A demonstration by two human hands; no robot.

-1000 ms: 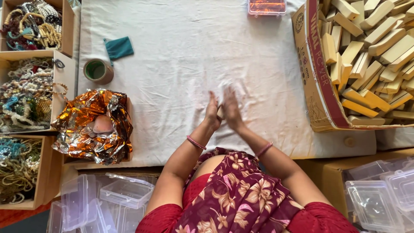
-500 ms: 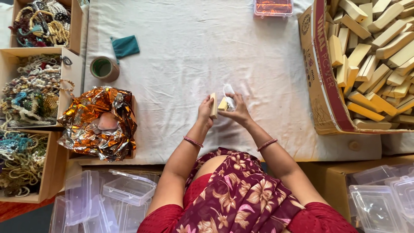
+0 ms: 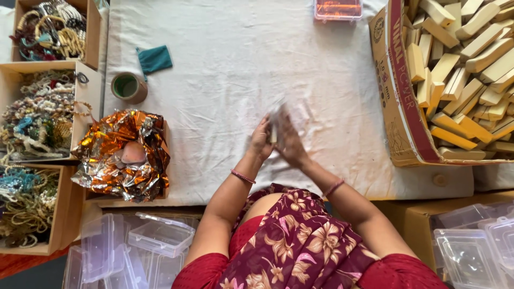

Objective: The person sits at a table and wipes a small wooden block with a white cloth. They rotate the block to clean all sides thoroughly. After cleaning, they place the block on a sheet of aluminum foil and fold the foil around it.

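My left hand [image 3: 261,143] and my right hand [image 3: 292,145] meet over the middle of the white cloth [image 3: 225,64]. Together they hold a small pale block in a clear plastic sleeve [image 3: 278,119], which is blurred by motion. The fingers of both hands close around its lower end, and the sleeve's top sticks up beyond them. How far the block sits inside the sleeve cannot be made out.
A cardboard box [image 3: 396,112] of wooden blocks stands at the right. Crumpled orange foil [image 3: 123,155], a tape roll [image 3: 127,86] and a teal pouch [image 3: 155,59] lie at the left, beside wooden trays of beads [image 3: 37,115]. Clear plastic boxes [image 3: 155,238] are stacked near me; an orange-filled one [image 3: 338,8] sits far off.
The hands first pressed flat on the cloth, then lifted with a yellowish block and clear sleeve between them. Now the sleeve is raised slightly higher and blurred.
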